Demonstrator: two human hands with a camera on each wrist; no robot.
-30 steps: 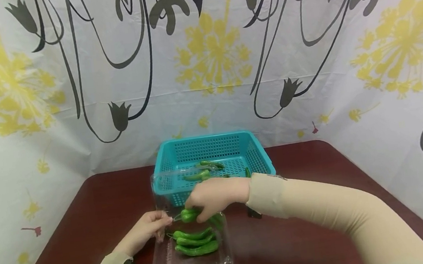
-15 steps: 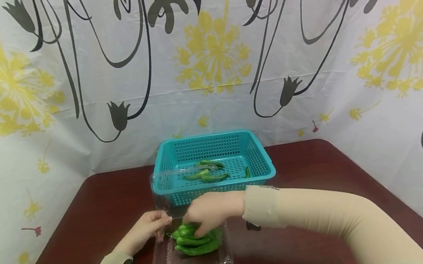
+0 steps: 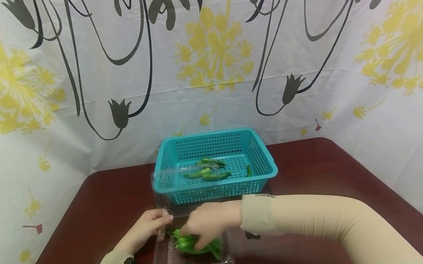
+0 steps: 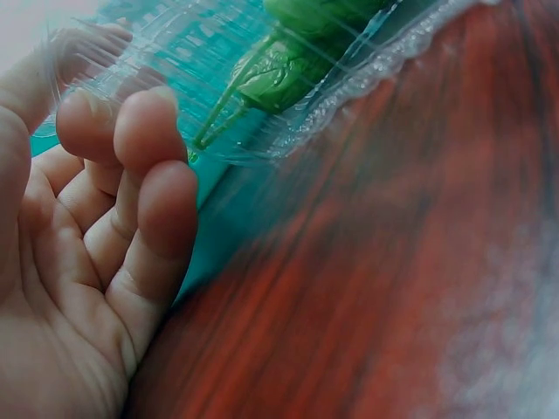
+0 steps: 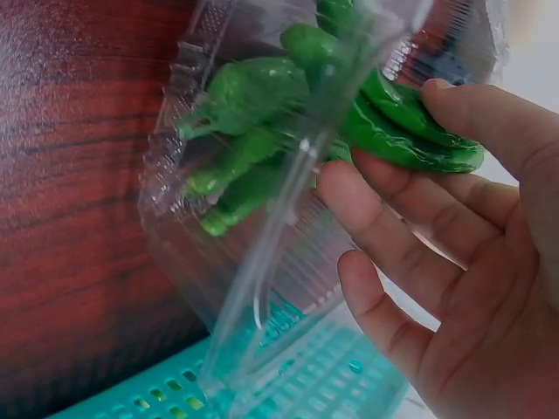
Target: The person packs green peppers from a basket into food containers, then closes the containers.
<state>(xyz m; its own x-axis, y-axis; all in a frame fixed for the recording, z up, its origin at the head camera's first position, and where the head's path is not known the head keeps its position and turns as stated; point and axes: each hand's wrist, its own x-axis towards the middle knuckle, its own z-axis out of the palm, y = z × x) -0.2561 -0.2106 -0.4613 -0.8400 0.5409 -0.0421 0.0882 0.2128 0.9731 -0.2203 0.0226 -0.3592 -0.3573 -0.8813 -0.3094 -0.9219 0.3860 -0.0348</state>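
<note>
A clear plastic clamshell box (image 3: 167, 261) lies with its lid raised at the back, and several green chili peppers (image 3: 189, 247) are bunched in its base. My left hand (image 3: 144, 232) pinches the box's left edge near the hinge; in the left wrist view its fingers curl at the clear wall, with pepper stems just behind the plastic. From above, my right hand (image 3: 211, 222) reaches into the base. The right wrist view has its thumb and fingers around some of the green chili peppers (image 5: 410, 140), while others lie farther along under the plastic.
Behind the box stands a turquoise plastic basket (image 3: 241, 187) with a few more green peppers (image 3: 200, 173) on its floor. The raised lid overlaps the basket's front left in the head view. Everything rests on a dark red wood-grain table (image 3: 297, 235), with a patterned cloth (image 3: 208, 106) behind it.
My right hand has come down and toward me into the box, bringing a pepper onto the others, and the peppers are now bunched together. My left hand stays at the box's edge.
</note>
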